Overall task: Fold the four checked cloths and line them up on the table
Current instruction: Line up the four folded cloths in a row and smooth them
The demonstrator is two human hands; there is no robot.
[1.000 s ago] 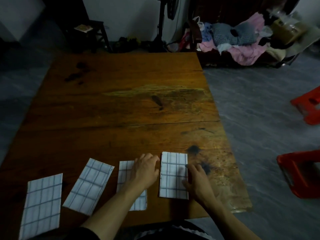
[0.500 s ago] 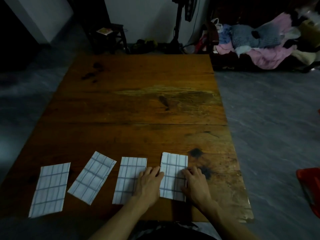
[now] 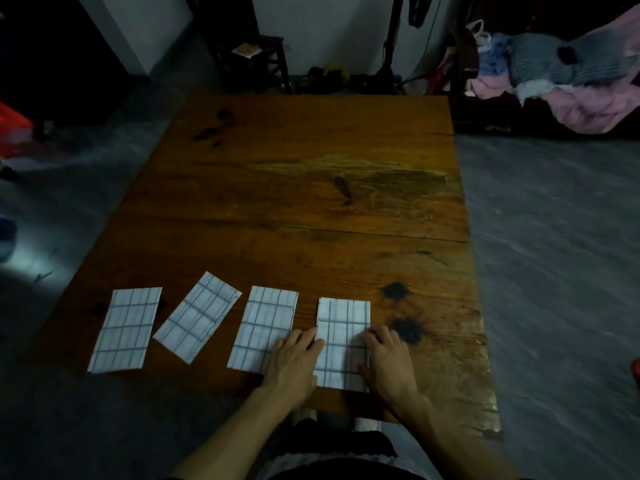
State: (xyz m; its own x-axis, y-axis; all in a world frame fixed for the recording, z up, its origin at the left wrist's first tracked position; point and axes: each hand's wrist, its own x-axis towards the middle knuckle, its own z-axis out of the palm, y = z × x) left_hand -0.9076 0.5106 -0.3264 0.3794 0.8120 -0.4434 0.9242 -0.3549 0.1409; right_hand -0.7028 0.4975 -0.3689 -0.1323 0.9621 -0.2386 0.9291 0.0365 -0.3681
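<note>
Four folded checked cloths lie in a row along the lower part of the frame on a worn wooden surface (image 3: 311,188), near its closest edge. The leftmost cloth (image 3: 126,329) lies nearly straight, leaning only a little; the second cloth (image 3: 197,317) just beside it is turned clearly askew, its top corner swung toward the right. The third cloth (image 3: 263,327) stands close to upright with a slight lean, and the rightmost cloth (image 3: 343,341) lies straight, with a visible fold line across its upper part. None of the four touches its neighbour. The left hand (image 3: 294,362) lies flat with relaxed, straight fingers, covering the lower right corner of the third cloth, its fingertips at the left edge of the rightmost cloth. The right hand (image 3: 388,358) rests on the right edge of that same cloth, fingers bent down onto the fabric; whether they pinch the edge or only press it is not clear in the dim light. Two dark stains mark the wood just right of the rightmost cloth. In the upper right of the frame a heap of pink and grey clothes (image 3: 568,81) lies on dark furniture, and a small dark stool (image 3: 256,60) stands beyond the far edge of the surface.
</note>
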